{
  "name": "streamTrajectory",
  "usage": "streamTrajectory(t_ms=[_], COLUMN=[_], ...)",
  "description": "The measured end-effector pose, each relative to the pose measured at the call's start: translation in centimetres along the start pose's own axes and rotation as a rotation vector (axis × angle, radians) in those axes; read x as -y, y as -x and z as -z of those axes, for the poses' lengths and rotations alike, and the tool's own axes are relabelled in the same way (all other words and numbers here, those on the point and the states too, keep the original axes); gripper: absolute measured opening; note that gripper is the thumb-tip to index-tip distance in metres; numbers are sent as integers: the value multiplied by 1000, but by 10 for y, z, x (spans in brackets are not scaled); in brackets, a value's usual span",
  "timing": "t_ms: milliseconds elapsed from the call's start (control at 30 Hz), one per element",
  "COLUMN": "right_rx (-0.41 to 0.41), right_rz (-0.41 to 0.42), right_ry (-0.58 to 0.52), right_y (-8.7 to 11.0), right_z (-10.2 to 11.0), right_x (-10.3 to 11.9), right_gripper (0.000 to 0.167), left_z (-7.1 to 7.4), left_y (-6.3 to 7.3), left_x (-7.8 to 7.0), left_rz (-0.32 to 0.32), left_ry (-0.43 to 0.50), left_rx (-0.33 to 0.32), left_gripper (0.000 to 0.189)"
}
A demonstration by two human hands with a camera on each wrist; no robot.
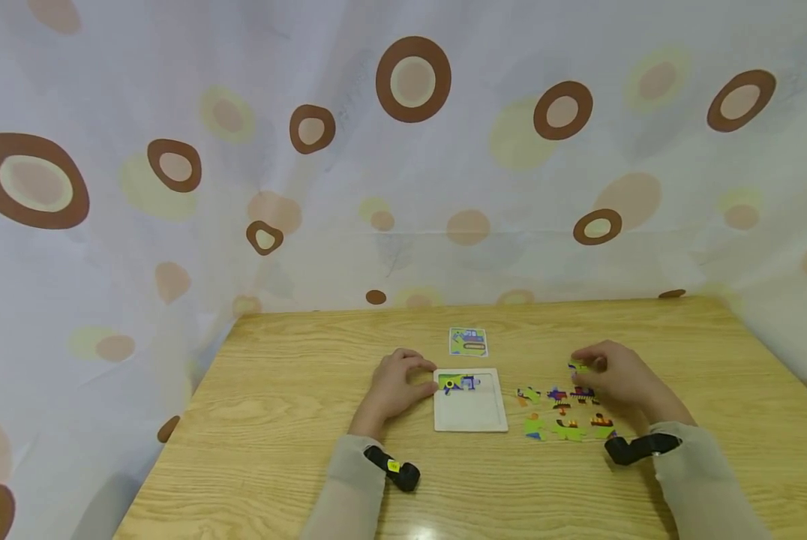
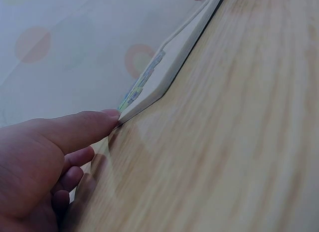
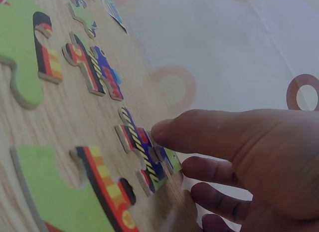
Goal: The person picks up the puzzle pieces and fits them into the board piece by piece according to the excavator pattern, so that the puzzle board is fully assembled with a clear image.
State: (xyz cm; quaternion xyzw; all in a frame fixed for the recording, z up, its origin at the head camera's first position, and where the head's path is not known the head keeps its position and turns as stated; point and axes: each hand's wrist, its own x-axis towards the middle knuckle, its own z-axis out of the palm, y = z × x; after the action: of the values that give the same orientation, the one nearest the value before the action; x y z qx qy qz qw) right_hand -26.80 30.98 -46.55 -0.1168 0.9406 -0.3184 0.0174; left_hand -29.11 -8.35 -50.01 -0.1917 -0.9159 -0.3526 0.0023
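Note:
In the head view my left hand point(image 1: 398, 384) is at the left side of a white puzzle tray point(image 1: 471, 412). In the left wrist view its thumb point(image 2: 107, 119) touches the tray's corner, the other fingers loosely bent. Joined puzzle pieces point(image 1: 459, 382), green and purple, lie in the tray's upper left. My right hand point(image 1: 616, 373) hovers over loose pieces at the right. Its thumb point(image 3: 172, 129) is extended beside a purple, yellow-striped piece point(image 3: 142, 147). A green and blue piece point(image 1: 577, 367) lies below its fingertips, partly hidden; the index finger is hidden in the right wrist view.
Several loose pieces point(image 1: 568, 427) with green, red and orange parts are spread right of the tray. A small picture card point(image 1: 468, 342) showing a digger lies behind the tray. The wooden table point(image 1: 275, 420) meets a patterned curtain point(image 1: 349, 247) at the back.

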Motion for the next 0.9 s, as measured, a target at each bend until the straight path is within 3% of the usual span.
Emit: streamTrajectory(t_ms=[400, 900], right_rx=[-18, -45], right_rz=[19, -1], right_ry=[22, -3], right_y=[-4, -3], right_z=[-5, -5], right_x=[-7, -7], right_gripper=[33, 37], left_z=[0, 0], left_y=[1, 1], left_x=[0, 0], left_rz=[22, 13], left_ry=[-3, -7], left_rx=[1, 0], left_gripper=[29, 29])
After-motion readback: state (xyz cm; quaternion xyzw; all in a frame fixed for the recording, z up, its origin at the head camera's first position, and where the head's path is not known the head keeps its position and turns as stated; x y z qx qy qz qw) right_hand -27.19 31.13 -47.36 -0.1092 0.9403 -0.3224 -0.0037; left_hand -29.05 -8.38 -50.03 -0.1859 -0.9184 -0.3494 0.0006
